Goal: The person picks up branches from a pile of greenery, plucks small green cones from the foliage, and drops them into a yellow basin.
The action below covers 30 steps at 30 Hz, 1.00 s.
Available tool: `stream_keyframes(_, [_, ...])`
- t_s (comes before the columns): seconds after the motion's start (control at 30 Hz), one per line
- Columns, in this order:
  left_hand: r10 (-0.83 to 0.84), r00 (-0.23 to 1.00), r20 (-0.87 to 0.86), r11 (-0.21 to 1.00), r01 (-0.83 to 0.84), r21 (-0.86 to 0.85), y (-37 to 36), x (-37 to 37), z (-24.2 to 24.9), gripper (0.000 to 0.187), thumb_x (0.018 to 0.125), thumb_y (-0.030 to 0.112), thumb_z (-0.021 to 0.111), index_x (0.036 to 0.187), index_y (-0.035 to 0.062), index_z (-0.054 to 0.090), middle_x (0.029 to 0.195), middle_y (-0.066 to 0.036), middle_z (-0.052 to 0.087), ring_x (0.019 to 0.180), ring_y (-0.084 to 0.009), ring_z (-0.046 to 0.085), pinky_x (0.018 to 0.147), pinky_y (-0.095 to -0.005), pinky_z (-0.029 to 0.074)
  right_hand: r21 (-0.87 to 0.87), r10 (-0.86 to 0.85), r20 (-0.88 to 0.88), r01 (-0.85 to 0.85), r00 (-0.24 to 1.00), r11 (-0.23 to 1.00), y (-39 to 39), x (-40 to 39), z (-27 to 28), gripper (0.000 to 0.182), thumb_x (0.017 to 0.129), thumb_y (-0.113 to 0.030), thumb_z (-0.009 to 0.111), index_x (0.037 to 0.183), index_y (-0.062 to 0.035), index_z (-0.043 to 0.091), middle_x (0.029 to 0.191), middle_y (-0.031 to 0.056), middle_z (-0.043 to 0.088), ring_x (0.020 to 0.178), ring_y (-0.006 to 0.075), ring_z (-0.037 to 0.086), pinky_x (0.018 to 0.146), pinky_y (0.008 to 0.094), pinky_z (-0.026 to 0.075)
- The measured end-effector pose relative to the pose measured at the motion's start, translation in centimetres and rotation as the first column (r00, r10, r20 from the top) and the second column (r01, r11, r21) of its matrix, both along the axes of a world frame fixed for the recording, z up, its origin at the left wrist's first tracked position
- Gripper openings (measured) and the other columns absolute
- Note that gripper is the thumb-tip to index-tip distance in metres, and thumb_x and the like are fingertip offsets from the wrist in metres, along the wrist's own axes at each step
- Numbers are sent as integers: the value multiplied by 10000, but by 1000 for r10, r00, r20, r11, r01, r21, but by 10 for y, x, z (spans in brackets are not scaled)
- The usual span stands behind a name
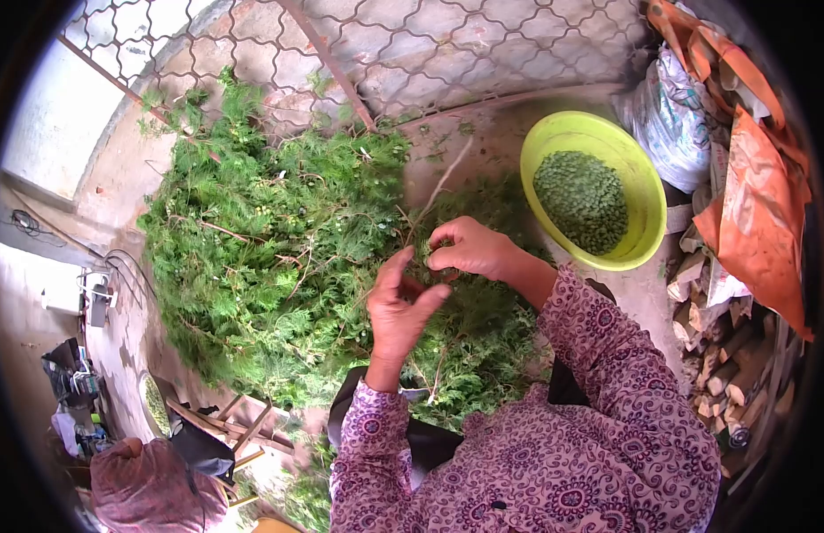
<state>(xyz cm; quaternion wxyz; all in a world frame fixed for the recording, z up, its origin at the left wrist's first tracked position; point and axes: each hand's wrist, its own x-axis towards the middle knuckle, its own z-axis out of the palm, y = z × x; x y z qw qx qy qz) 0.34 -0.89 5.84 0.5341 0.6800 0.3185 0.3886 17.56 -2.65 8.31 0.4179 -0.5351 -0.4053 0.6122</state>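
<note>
A large pile of green leafy branches covers the floor in front of me. Over its right part, my left hand is raised with thumb and fingers apart and nothing visible between them. Close beside it on the right, my right hand has its fingers curled into a pinch near a bit of greenery; what it holds is too small to make out. To the right of the pile, a yellow-green basin holds many small green pieces.
Wire mesh stands behind the pile. At the right are a white sack, an orange sheet and stacked firewood. At the lower left are a wooden frame and a reddish cloth-covered shape.
</note>
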Motion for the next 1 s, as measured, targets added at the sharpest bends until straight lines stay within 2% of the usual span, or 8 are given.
stream_keyframes(0.03, [40,980,-193,987,-8,163,0,2,2,649,620,51,754,1192,27,448,999,-101,581,701,-101,573,625,-208,475,-12,14,30,-13,999,1000,0,-2,3,172,713,-73,606,830,50,580,723,89,606,625,122,565,560,232,450])
stream_keyframes(0.13, [32,924,-381,955,85,286,4,2,-3,754,557,85,782,1217,58,419,1054,-140,557,749,-185,593,674,-273,487,-18,3,-95,-5,996,1000,5,-2,-12,180,712,-74,614,834,52,572,723,91,607,613,124,563,553,237,451])
stream_keyframes(0.23, [40,909,-416,982,40,183,6,-3,-11,686,565,65,750,1179,86,446,1017,-140,570,792,-255,580,708,-345,462,-45,6,-144,-12,990,999,6,0,-17,169,713,-68,616,826,45,563,718,93,604,609,127,561,541,245,451])
stream_keyframes(0.37, [135,866,-481,969,-15,246,9,-3,-32,564,588,10,680,1106,105,478,968,-118,589,772,-265,566,696,-348,430,-96,-1,-198,-18,980,995,3,-6,-16,148,713,-64,616,817,25,560,705,88,599,596,130,556,527,247,446])
stream_keyframes(0.57, [262,917,-301,919,-141,368,6,-2,-37,405,605,-51,610,973,95,525,817,-76,604,694,-242,523,688,-314,408,-146,-5,-330,-46,944,988,2,1,-13,102,754,-107,601,787,-17,567,699,71,592,558,122,544,521,263,449])
stream_keyframes(0.67, [155,975,-159,950,-103,294,7,-4,-46,269,675,-54,612,909,73,578,777,-30,611,662,-149,513,656,-265,408,-176,-35,-402,-40,915,984,2,5,-12,154,821,-197,573,834,-43,570,727,68,605,556,115,549,546,277,466])
stream_keyframes(0.73, [120,990,79,977,-104,-186,4,-1,-36,118,761,-20,605,852,52,624,776,18,614,655,-54,492,617,-208,399,-131,-40,-589,-47,807,990,4,10,-10,217,867,-273,526,913,-66,567,781,66,618,564,110,560,584,280,482])
stream_keyframes(1.0, [125,989,85,905,-79,-419,7,-2,-21,69,820,35,580,828,27,647,744,28,617,652,-24,488,599,-175,388,8,-84,-553,106,829,994,4,16,-12,179,850,-220,552,914,-55,581,806,46,609,616,94,567,616,247,479])
